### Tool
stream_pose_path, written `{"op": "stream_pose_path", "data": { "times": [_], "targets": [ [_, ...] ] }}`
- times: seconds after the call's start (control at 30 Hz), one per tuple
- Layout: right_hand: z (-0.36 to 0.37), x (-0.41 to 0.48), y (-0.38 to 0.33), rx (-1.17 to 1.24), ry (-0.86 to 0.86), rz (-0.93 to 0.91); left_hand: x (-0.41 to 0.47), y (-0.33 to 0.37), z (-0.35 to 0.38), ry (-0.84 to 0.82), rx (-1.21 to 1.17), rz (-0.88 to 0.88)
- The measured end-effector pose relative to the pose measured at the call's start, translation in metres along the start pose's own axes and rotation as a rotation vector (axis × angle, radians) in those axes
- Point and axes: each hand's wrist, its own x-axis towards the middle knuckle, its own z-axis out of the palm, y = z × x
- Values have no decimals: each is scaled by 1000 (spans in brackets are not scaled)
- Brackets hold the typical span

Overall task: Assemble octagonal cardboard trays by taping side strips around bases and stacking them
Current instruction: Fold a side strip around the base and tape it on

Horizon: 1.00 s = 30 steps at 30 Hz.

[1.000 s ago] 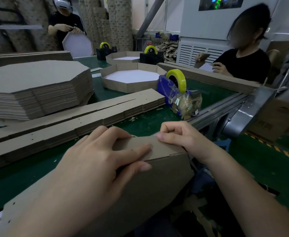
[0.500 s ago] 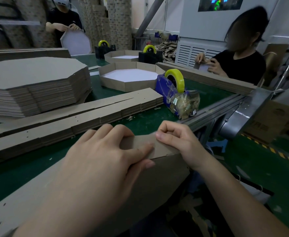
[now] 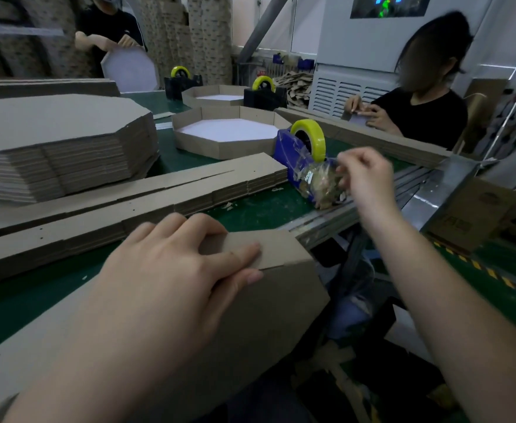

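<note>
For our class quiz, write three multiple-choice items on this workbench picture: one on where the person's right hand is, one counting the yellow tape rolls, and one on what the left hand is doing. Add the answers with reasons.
1. Where is the right hand?
A) at the blue tape dispenser
B) on the stack of octagonal bases
C) inside a finished tray

2. How many yellow tape rolls are in view?
A) one
B) three
C) five

3. What is the left hand doing?
A) lifting a tape roll
B) hanging idle
C) pressing the side strip onto the tray being assembled

Answers:
1. A: its fingers are at the dispenser's front end.
2. B: one roll sits near, two farther back.
3. C: its fingers lie across the folded strip.
</note>
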Motion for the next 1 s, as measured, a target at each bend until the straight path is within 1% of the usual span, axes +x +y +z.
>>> {"op": "stream_pose_path", "data": {
  "times": [0.03,0.07,0.1,0.17,0.2,0.27,0.43,0.5,0.57,0.63,0.7,0.77,0.83,0.9,0.93,0.97,1.0],
  "targets": [
    [-3,20,3,-79,73,26,0,0,0,-2,-1,1],
    [-5,38,6,-163,94,69,-1,0,0,-5,-3,-2],
    [-6,52,10,-238,61,129,-1,1,0,-7,-6,-5],
    [-6,71,15,-324,-71,257,-1,1,0,-8,-17,-10],
    [-5,75,15,-338,-120,303,-1,1,0,-7,-23,-11],
    [-3,81,13,-344,-161,351,-1,0,0,-7,-32,-11],
    [-5,90,11,-196,-192,471,-2,0,0,-7,-30,-24],
    [-6,93,10,-75,-190,519,-2,-1,1,-4,-34,-23],
    [-6,94,8,56,-153,551,-2,-1,1,-2,-35,-18],
    [-4,89,8,139,-98,547,-2,-2,2,0,-37,-16],
    [-3,77,12,260,-30,483,-2,-3,2,5,-43,-20],
    [-6,63,22,464,27,404,-2,-4,3,11,-53,-25],
    [-9,49,34,662,49,339,-2,-5,4,10,-56,-29],
    [-11,36,44,787,71,303,-3,-5,3,2,-53,-35],
    [-11,32,47,782,88,293,-3,-5,3,-3,-51,-37],
    [-11,28,49,710,107,274,-3,-5,2,-8,-50,-36],
    [-11,25,51,562,120,249,-3,-4,2,-11,-51,-33]
  ]
}}
